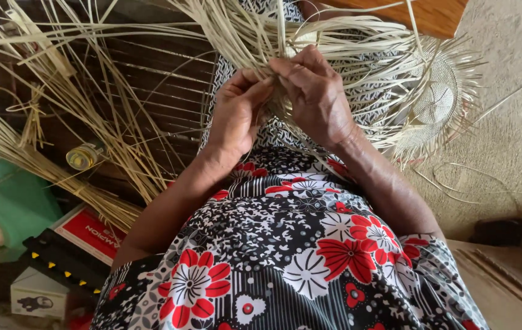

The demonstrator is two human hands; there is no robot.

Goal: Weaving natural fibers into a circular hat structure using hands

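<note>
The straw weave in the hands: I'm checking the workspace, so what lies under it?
Under the straw weave shows flower-print cloth; both hands, left hand and right hand, cover its centre.

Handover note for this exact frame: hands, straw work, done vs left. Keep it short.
Left hand: fingers closed on the pale straw strands at the weave's centre.
Right hand: pinching the same strands, touching the left.
Work sits over the lap in the black, white and red floral dress.
Done: a round woven straw piece with a fringed edge lies to the right on the floor.
Left: long loose strands fan out unwoven; more pale straw bundles lie left.
</note>
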